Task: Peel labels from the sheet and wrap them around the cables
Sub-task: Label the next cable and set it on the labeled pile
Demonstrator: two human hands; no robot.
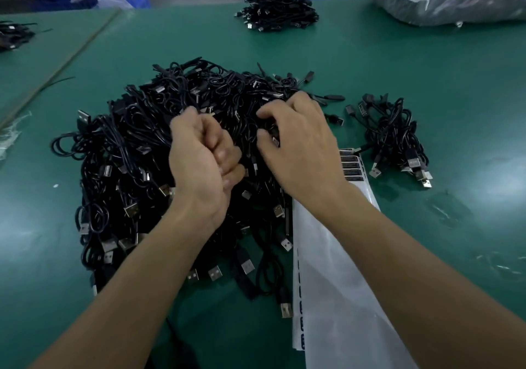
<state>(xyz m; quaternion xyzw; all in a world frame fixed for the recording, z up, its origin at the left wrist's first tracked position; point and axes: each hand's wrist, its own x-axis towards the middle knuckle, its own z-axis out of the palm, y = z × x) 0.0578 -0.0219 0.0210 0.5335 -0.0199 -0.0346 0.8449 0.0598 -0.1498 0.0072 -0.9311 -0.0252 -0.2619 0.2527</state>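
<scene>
Green table (398, 70): left hand (199, 158) clenched on heaped cables (136, 146), right hand (301, 152) pinching a plug (274, 141), label sheet (336, 269) alongside.

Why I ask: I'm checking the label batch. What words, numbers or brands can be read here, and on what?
Black labels on the sheet: white print, too small and blurred to read.
Tag on the small cable bundle: unreadable too.
No legible text anywhere else.

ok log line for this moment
left hand grips cables | right hand pinches a connector | both over cable pile | label sheet under right forearm
</scene>
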